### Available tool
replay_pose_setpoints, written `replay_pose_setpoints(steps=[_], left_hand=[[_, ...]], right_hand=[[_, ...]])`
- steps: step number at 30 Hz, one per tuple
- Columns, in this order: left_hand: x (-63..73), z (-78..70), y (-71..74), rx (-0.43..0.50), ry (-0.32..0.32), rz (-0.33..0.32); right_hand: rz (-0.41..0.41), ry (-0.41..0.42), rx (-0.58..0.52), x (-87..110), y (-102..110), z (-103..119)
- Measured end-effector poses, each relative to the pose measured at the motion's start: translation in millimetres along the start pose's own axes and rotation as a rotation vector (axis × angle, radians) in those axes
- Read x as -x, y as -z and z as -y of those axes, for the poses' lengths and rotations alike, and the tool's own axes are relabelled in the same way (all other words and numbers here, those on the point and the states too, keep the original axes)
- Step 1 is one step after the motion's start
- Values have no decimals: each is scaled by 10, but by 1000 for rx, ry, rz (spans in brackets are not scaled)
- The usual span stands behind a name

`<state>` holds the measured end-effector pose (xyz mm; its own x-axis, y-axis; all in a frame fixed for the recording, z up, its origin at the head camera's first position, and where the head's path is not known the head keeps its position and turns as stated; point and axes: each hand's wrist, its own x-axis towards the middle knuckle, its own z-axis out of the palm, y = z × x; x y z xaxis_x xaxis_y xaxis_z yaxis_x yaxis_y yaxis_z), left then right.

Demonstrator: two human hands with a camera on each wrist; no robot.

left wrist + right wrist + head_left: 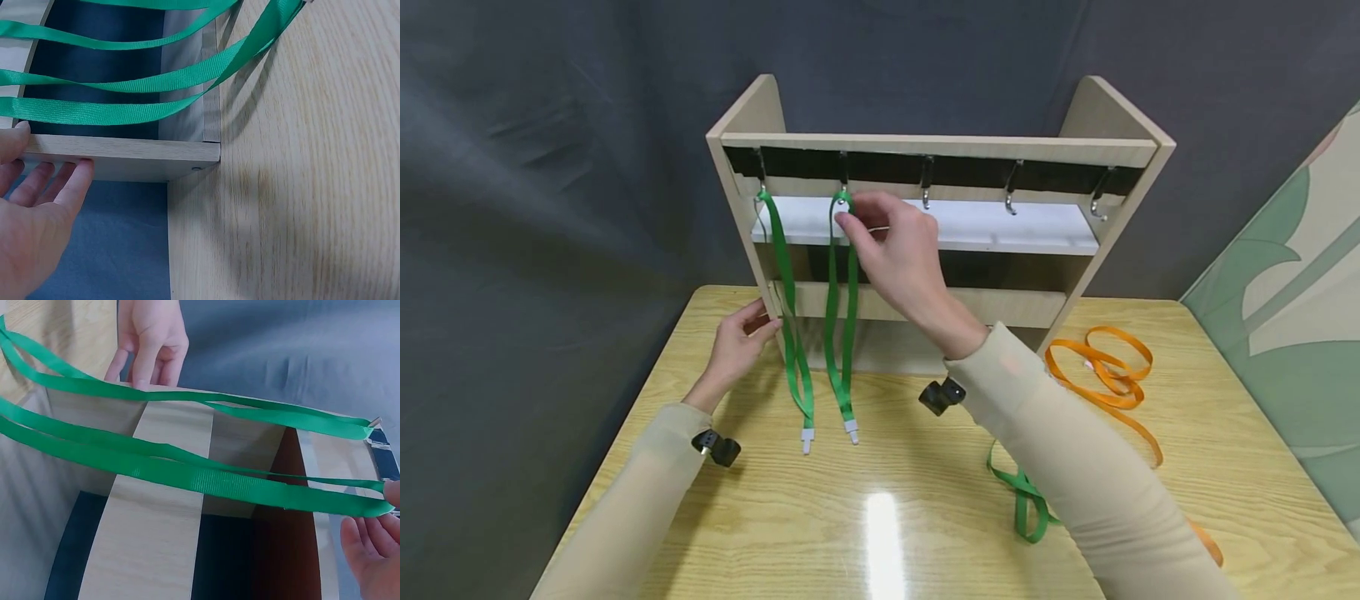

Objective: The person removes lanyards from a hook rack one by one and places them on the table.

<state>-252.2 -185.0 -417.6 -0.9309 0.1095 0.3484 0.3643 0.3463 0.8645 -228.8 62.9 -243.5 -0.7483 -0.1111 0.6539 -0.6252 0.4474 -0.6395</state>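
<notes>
A wooden rack (970, 147) with a row of metal hooks stands on the table. One green lanyard (781, 254) hangs from the leftmost hook, its white clip (807, 437) low at the front. On the second hook a second green lanyard (852, 300) is looped. My right hand (902, 250) pinches the top of this loop between thumb and fingers, right at the hook. Lower down, my left hand (737, 343) holds the rack's left side panel (125, 147), thumb at the front edge and fingers against the outer face.
Three more hooks, such as the middle one (927, 187), carry nothing. Orange lanyards (1116, 387) lie loosely on the table (760, 533) at the right. Another green lanyard (1030, 504) lies nearer, partly hidden under the right sleeve. Dark cloth (587, 167) hangs behind.
</notes>
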Motion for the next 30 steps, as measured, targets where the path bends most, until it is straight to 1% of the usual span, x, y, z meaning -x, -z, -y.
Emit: replay_pose_setpoints(steps=[2, 6, 9, 11, 14, 19, 22, 25, 30], left_hand=[[3, -22, -2, 10, -5, 2], [38, -215, 17, 21, -6, 15], [67, -357, 29, 3, 8, 15], [75, -388, 29, -9, 18, 16], [86, -410, 34, -19, 25, 17], [78, -392, 32, -11, 22, 18], [72, -385, 29, -1, 17, 16], [74, -379, 26, 7, 13, 13], [74, -373, 19, 6, 10, 8]], right_hand=[[-10, -1, 3, -6, -4, 2], [-31, 24, 9, 2, 4, 16], [-52, 54, 1, 11, 22, 46], [-55, 62, -12, 21, 46, 81], [-44, 73, -34, 45, 101, 151], [-25, 93, -45, 92, 271, 272], [-3, 57, -65, 99, 392, 321], [17, 28, -107, 97, 523, 356], [19, 21, -120, 85, 762, 412]])
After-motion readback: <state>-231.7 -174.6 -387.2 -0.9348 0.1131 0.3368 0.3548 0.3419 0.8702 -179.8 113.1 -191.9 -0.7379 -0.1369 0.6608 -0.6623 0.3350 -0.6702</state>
